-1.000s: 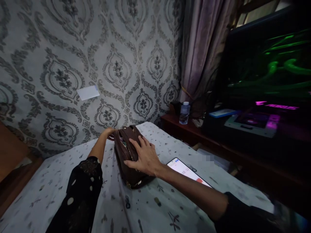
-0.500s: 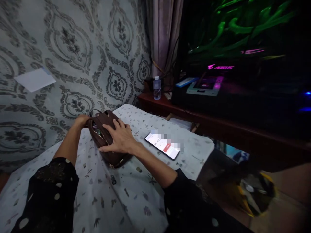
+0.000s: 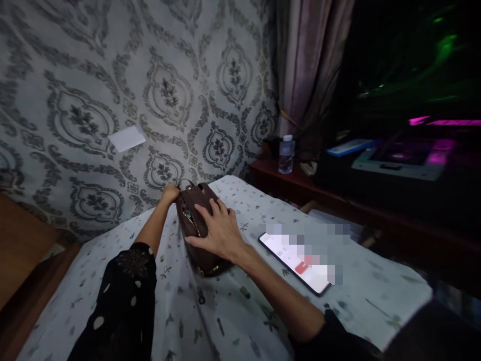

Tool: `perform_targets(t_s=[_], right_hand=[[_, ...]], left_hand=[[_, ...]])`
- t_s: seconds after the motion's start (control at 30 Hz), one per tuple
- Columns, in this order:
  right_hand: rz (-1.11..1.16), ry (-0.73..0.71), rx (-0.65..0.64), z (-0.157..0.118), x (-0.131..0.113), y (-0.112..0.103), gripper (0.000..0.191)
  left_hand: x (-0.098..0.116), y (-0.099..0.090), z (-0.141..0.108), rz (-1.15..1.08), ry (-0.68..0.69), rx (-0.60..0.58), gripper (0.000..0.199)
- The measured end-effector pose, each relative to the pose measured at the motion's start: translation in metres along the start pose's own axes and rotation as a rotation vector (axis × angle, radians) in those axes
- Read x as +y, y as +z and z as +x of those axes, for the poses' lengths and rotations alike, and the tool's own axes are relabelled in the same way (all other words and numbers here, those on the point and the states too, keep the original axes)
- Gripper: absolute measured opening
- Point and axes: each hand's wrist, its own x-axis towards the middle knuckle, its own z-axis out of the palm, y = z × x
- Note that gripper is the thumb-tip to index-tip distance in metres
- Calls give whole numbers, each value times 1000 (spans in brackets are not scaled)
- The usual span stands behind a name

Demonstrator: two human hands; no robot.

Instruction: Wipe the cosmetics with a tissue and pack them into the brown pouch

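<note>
A brown handbag (image 3: 201,230) lies on a white printed sheet, its zip partly open along the left side with something small and light showing inside. My right hand (image 3: 220,228) rests over the top of the bag, fingers and thumb spread apart. At the bag's far left corner, close to the thin handle, my left hand (image 3: 171,193) is closed on its edge; the fingertips are hidden, so whether they pinch the zip pull cannot be seen. To the right of the bag lies a phone (image 3: 289,260) with a lit screen, partly blurred out.
The printed sheet (image 3: 233,321) covers the surface under the bag. Beyond stands a dark red table (image 3: 259,173) with a clear bottle (image 3: 286,155). A dark glass-fronted computer case (image 3: 394,115) stands at right. Patterned wall (image 3: 165,90) rises behind, with a white card (image 3: 127,139).
The view has swung left, so everything sits farther right in the picture. Both hands keep about the same places on the bag.
</note>
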Motion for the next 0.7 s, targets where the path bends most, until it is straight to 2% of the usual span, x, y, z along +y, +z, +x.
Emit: perform_targets(t_s=[0.2,0.53,0.63,0.7], right_hand=[[7,21,14,0,-2,-1,97],[19,28,16,0,-1,1,94],[17,27,16,-1,-2,0,92],[17,23,11,-1,-2,0,92]], left_hand=[[0,8,-8,-8,-75,49,35],[-5,10,-31,-192,-16,220,32],[-6,9,-35,-271,-3,220,33],[-6,7,-32,-317,-16,174,34]])
